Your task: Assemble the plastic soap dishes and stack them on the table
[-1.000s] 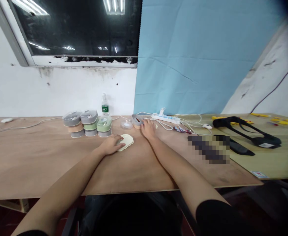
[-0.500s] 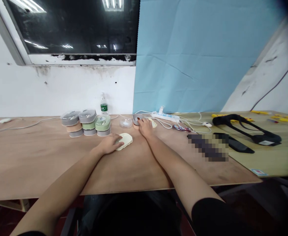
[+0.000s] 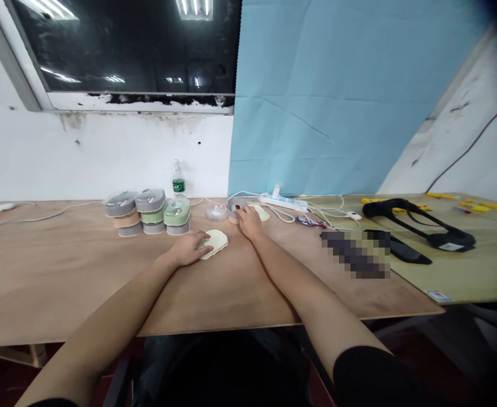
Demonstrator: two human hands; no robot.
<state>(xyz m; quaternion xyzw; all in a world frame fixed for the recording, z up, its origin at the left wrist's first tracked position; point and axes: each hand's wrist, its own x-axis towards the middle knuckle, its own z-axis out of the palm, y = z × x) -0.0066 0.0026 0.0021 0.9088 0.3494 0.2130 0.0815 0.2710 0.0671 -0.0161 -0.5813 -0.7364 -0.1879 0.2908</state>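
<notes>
Carefully, I pin the cream pad [image 3: 215, 243] and grip the grey-lidded case [image 3: 233, 210].
My left hand [image 3: 189, 249] lies flat, open; my right hand [image 3: 248, 221] curls narrowly around it, so I lift straight, clear of the cables [image 3: 316, 210].

A cream lid [image 3: 215, 243] on the table [image 3: 61, 271] is covered at its left edge by the left hand [image 3: 189, 249]. At 1 o'clock from it, a grey-topped box [image 3: 233, 209] is touched by the right hand [image 3: 248, 221]. Stacked boxes [image 3: 148, 212] are seen at 10 o'clock, a bottle [image 3: 178, 180] behind them, a power strip [image 3: 284, 202] at 2 o'clock.
</notes>
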